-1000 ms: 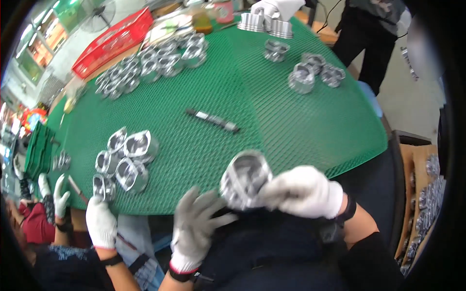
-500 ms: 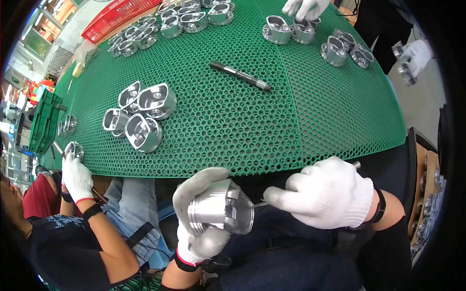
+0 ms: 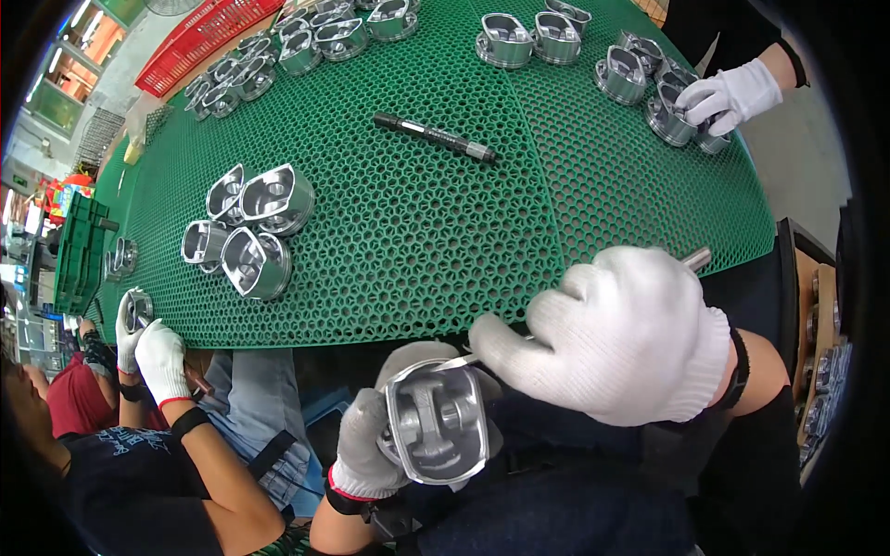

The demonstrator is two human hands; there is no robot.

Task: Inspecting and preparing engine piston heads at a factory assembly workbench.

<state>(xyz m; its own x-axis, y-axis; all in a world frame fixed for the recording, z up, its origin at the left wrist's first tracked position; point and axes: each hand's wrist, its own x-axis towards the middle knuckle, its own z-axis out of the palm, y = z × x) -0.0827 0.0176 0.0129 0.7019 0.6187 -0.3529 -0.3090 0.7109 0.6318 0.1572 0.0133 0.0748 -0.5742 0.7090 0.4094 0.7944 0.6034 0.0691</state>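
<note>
A green honeycomb-topped table [image 3: 408,250] carries a black marker pen [image 3: 436,138] and several clusters of silvery pistons [image 3: 280,200].

Of the piston [image 3: 428,426]: bare silver metal, hollow, tipped so as to show the open underside. Has a squarish, round-cornered bright rim and, inside, a darker grey cavity with a central web and rounded bosses. Sits clasped in the left grip [image 3: 366,445], just off the near edge of the worktop [image 3: 399,250]. Of the tool [image 3: 697,259]: slim, mostly hidden inside the right grip [image 3: 621,338]. Reaches left to the piston's far rim as a thin, pale blade; ends rightward as a metal shaft.
</note>
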